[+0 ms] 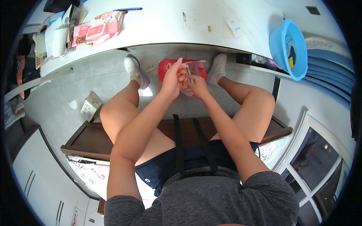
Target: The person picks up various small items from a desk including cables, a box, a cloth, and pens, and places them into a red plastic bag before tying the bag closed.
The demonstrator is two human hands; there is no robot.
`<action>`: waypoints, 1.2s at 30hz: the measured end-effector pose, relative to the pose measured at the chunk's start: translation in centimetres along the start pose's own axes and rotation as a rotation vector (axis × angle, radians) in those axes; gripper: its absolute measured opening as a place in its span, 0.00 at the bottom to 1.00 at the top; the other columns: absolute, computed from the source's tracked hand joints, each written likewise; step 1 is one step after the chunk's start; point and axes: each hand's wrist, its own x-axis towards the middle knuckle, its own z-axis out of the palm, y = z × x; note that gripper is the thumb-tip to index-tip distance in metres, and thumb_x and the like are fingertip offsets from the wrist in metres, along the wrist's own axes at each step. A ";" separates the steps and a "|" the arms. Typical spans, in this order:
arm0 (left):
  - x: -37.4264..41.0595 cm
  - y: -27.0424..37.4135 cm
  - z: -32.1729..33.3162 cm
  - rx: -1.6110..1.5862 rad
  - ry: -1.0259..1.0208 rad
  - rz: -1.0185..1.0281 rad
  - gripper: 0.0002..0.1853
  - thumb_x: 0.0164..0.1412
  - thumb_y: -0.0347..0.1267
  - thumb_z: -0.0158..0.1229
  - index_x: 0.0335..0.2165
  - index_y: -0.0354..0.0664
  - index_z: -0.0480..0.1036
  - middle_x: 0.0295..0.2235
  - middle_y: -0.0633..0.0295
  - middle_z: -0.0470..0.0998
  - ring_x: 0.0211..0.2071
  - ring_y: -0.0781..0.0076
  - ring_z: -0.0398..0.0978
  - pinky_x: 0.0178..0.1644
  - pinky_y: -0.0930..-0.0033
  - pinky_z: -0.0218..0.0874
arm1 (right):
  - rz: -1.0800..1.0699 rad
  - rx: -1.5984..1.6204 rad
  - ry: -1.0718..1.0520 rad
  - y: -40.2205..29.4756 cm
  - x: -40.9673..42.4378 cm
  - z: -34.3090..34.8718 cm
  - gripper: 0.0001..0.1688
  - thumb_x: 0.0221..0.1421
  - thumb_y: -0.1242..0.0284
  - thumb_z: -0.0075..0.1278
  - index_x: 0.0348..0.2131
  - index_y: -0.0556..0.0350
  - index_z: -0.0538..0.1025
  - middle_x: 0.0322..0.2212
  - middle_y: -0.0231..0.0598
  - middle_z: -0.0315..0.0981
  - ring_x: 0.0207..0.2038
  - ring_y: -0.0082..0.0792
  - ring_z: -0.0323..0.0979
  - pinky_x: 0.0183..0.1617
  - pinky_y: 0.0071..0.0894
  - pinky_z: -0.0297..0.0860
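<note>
Both of my hands meet in front of my knees, above a red plastic bag [164,70] on the floor between my feet. My left hand [171,77] is turned palm inward, its fingers curled around a cluster of small red and pale pieces [182,76], too small to name. Against this cluster rest the bent fingers of my right hand [198,86]. Slim pale sticks [189,70] show between the hands; which hand bears them is unclear. The bag's clear, red-marked part [199,69] spreads out behind my right fingers.
A white table [169,22] runs across the front, bearing a pink wipes pack [97,29], pens [130,9] and a paper slip [234,26]. A blue basin [301,50] stands at its right end. A small carton [92,106] lies on the floor at left.
</note>
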 end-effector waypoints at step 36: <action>-0.2 -0.1 -1.4 0.081 0.070 0.002 0.16 0.65 0.45 0.53 0.31 0.44 0.73 0.21 0.74 0.63 0.18 0.83 0.56 0.26 0.76 0.53 | 0.146 0.257 -0.198 -2.2 7.9 -10.2 0.20 0.49 0.72 0.62 0.43 0.56 0.78 0.33 0.35 0.79 0.34 0.27 0.75 0.39 0.28 0.71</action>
